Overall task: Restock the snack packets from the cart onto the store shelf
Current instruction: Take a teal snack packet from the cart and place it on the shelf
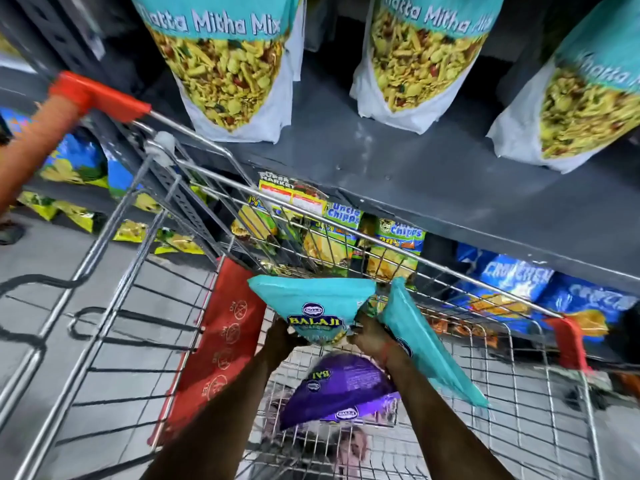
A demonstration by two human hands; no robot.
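Observation:
Both my arms reach down into the wire cart [145, 237]. My left hand [282, 336] grips the lower end of a teal Balaji snack packet [311, 299], held upright above the cart basket. My right hand [372, 332] holds a second teal packet [429, 344], which tilts down to the right. A purple Balaji packet [341, 389] lies on the cart floor under my wrists. Directly above the cart is the dark grey store shelf [398, 161], where three teal Khatta Mitha Mix packets [228, 64] stand upright.
Uncle Chipps bags [394, 251] and blue chip bags [512, 282] fill the lower shelf behind the cart. The cart has a red handle [97, 95] at upper left and a red seat flap [221, 327]. A person's orange sleeve [38, 140] shows at the left edge.

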